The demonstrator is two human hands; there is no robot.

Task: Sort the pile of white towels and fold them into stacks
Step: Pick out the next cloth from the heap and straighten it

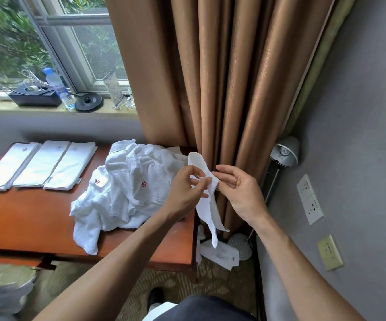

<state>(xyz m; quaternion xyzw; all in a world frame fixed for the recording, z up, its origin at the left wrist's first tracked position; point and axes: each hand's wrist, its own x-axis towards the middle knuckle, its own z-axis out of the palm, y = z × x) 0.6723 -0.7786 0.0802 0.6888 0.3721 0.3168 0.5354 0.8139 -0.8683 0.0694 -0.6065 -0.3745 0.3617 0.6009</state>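
A heap of white towels [127,184] with small red logos lies on the right part of the wooden table [25,218], one end drooping over the front edge. Three folded white towels [39,165] lie side by side at the table's back left. Beyond the table's right edge I hold up a narrow white towel [207,209]; it hangs down in front of the curtain. My left hand [187,188] pinches its upper edge. My right hand [238,188] pinches the same edge just to the right, with the other fingers spread.
A brown curtain [222,77] hangs behind the towel. Another white towel [222,253] lies on the floor beside a lamp base [240,244]. The windowsill holds a water bottle [60,89], a black box and a round black base. Wall sockets [310,200] are at the right.
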